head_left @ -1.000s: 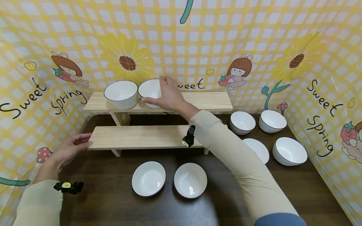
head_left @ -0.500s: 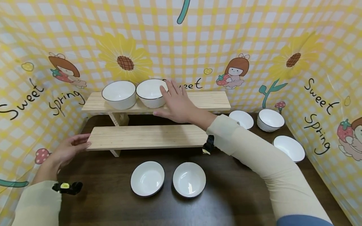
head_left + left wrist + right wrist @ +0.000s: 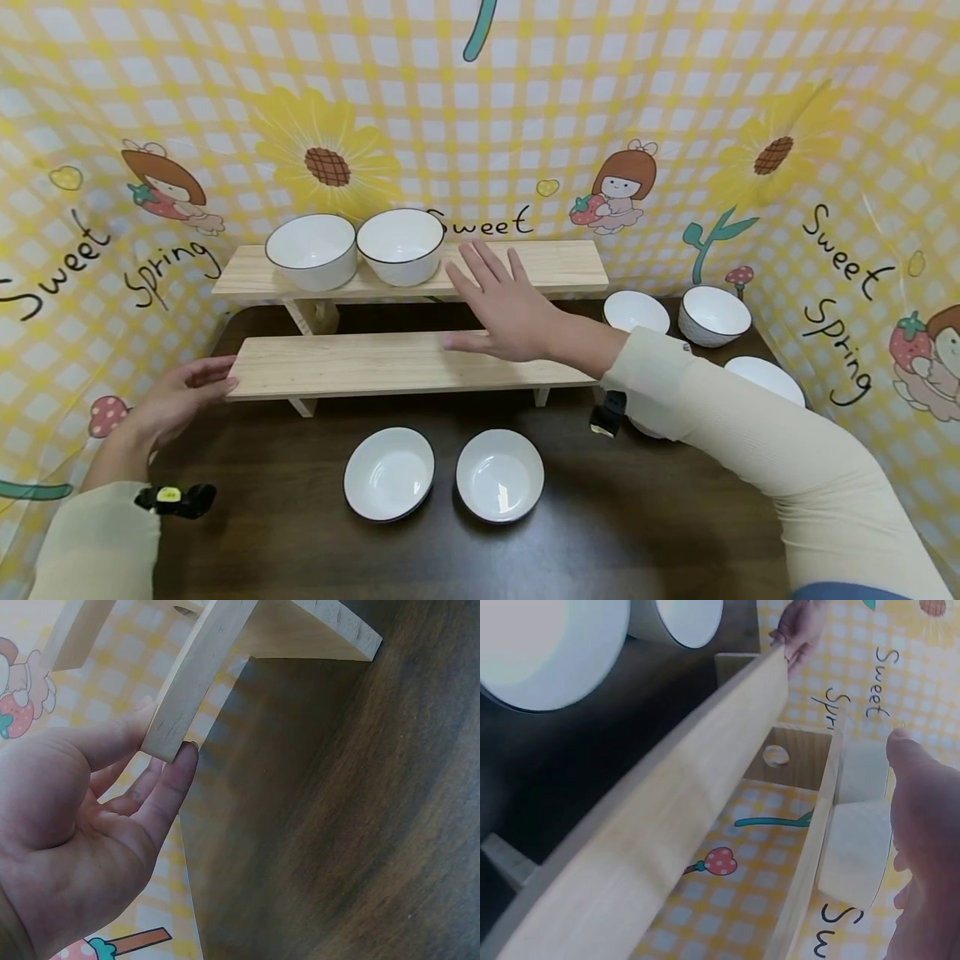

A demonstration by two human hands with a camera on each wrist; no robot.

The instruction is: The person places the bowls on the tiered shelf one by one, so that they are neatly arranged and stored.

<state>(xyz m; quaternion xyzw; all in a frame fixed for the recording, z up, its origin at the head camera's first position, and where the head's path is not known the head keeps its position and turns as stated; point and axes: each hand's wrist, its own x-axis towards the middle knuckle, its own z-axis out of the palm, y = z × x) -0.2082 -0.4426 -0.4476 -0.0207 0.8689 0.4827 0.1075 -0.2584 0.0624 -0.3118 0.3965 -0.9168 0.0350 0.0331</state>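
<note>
My left hand pinches the left end of the lower plank of a two-tier wooden shelf; in the left wrist view the thumb lies on one face of the plank end and the fingers on the other. My right hand, fingers spread and holding nothing, hovers over the shelf's right half. Two white dark-rimmed bowls stand side by side on the upper plank: a left bowl and a right bowl, the right one nearest my right fingertips.
On the dark table in front of the shelf sit two more white bowls, one left and one right. Several others, including a textured bowl, stand at the right, partly behind my right sleeve. A checked cloth surrounds the table.
My right hand has let go of the right bowl on the upper plank and drawn back toward the right and nearer me, fingers spreading. The left hand keeps its grip on the plank.
</note>
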